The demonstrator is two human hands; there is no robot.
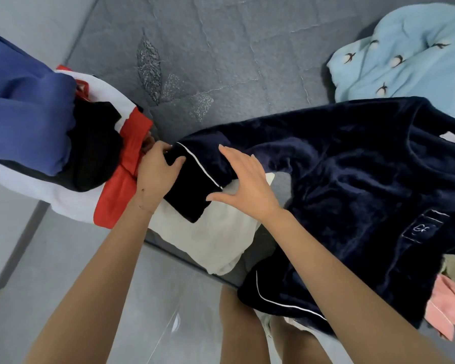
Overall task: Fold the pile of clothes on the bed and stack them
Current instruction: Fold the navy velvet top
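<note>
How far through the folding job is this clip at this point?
Done: a stack of folded clothes sits at the left. In hand: the navy top lies spread; the left-hand grip holds its sleeve cuff, the right-hand grip open over the sleeve. Left: the light blue garment and pink garment lie unfolded.

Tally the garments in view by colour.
navy top: 1
light blue garment: 1
blue garment: 1
black garment: 1
red-and-white garment: 1
cream garment: 1
pink garment: 1
Total: 7 clearly visible; scraps at the right edge unclear.
</note>
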